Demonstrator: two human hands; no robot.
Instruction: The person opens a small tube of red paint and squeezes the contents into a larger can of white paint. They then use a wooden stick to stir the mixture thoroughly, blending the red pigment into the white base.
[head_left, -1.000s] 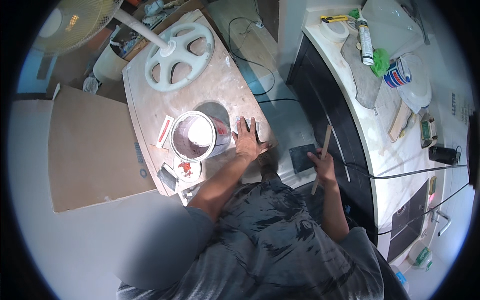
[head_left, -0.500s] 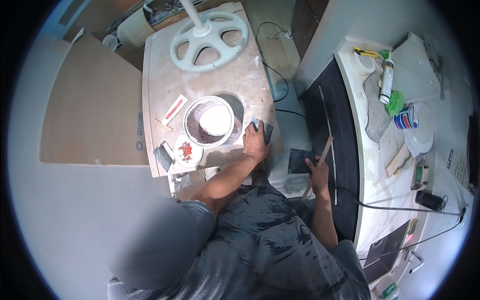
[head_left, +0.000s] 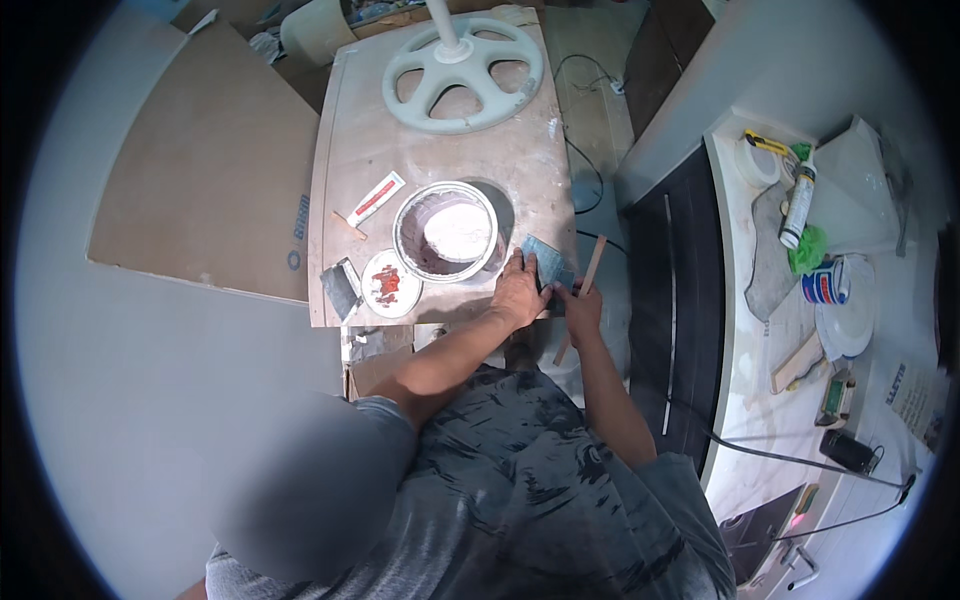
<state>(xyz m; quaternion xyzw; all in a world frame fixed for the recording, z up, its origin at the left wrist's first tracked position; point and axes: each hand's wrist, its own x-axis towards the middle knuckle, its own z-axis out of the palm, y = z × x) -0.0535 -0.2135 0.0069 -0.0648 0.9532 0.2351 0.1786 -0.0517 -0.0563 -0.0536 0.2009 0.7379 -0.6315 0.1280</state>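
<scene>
My left hand [head_left: 518, 292] reaches over the near right corner of the board table [head_left: 360, 120], its fingers closed on the edge of a thin, flat blue-grey rectangular plate [head_left: 543, 257], perhaps a scraper. Close beside it, my right hand [head_left: 584, 312] grips a slim wooden stick [head_left: 593, 265] that slants up past the table's edge. The fingers of both hands nearly meet at the plate; whether a second plate lies there I cannot tell. Left of my left hand stands a round tub [head_left: 405, 235] of whitish paste. A white lid [head_left: 391, 285] smeared with red sits beside the tub.
Another dark flat plate [head_left: 342, 290] and a red-and-white tube [head_left: 376, 198] lie on the board. A pale five-spoked wheel base [head_left: 463, 75] stands at its far end. On the right, a white counter [head_left: 745, 390] holds a sealant cartridge [head_left: 797, 205] and a small can [head_left: 825, 283].
My right hand has moved left and up to the table corner, bringing the stick and a dark plate beside my left hand. The view has shifted slightly.
</scene>
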